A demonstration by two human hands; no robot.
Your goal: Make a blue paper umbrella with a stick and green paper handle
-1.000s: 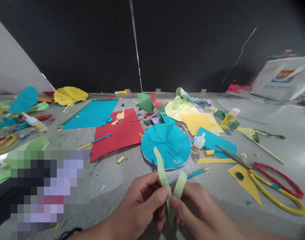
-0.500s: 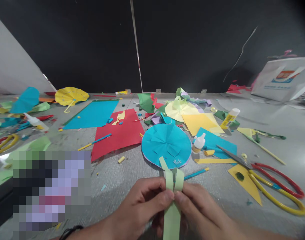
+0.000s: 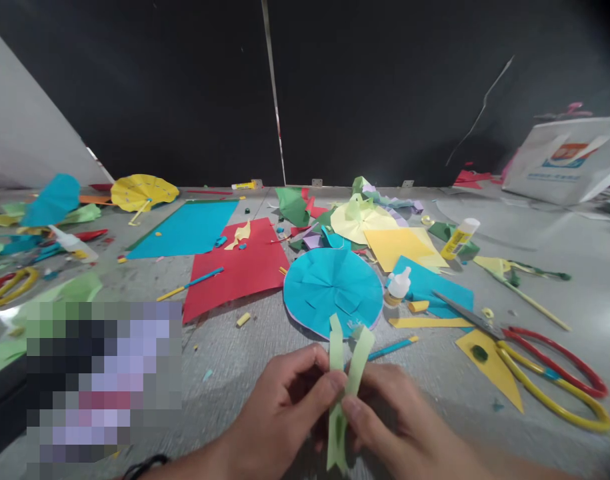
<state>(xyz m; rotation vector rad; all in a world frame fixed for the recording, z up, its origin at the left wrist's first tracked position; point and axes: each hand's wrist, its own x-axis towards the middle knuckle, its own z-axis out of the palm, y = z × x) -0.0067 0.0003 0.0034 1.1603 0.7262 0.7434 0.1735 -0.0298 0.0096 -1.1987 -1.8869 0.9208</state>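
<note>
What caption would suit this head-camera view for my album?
Left hand and right hand pinch a pale green paper strip near a round blue paper disc.

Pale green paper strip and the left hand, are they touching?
Touching. The head view shows the left hand pinching the pale green paper strip between thumb and fingers, with the right hand gripping it too.

No legible wording anywhere. White package point(image 3: 567, 163), far R of tabletop point(image 3: 225, 353): orange-and-blue logo on its face, line of small blue print beneath, too small to read. Glue stick point(image 3: 457, 239): yellow label w/ dark print and barcode-like bars, illegible. Blue paper disc point(image 3: 333, 291): small white marks nr lower edge, possibly handwriting, can't make out.
</note>
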